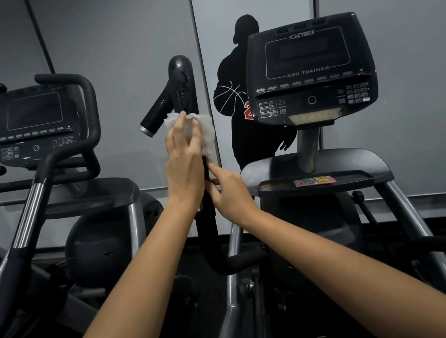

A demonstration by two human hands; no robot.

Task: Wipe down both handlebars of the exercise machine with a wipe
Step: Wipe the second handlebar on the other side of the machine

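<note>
- We treat the wipe (203,132) as light, limp and damp: it will fold and bunch, so we judge it best held flat under the palm and fingers, not pinched at a corner
- The wipe lies against the upright handlebar (182,86), just below the fork where a short side grip branches off to the left
- The handlebar is stiff and fixed; its upper part looks glossy and wet, so we expect a slippery surface there
- Our left hand (184,160) presses the wipe to the bar with fingers nearly straight and close together, pointing upward
- Our right hand (230,190) sits lower on the same bar, fingers loosely curled, index fingertip touching the bar; whether it grips the bar we cannot tell
- The machine's console (308,70) stands well to the right; its second handlebar is not in sight
</note>
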